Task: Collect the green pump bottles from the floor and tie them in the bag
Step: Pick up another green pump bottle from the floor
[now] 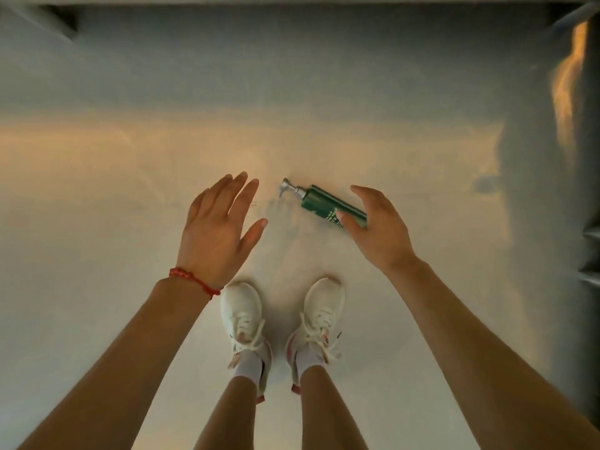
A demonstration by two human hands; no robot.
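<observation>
Because the green pump bottle (328,203) lies on its side on the smooth floor (97,222), at 12 o'clock from the shoes (242,315), a glancing touch may roll it away. Right hand (378,225) — cupped, fingers apart, over its base, holding nothing. Left hand (217,222) — spread, empty, at its 9 o'clock. No bag visible.

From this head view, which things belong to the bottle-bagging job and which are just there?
Belongs to the job:
- green pump bottle, lying on its side on the floor
- right hand, open, reaching over the bottle's base
- left hand, open, empty

Just there:
- white sneakers
- red bracelet on the left wrist

No bag in view.
</observation>
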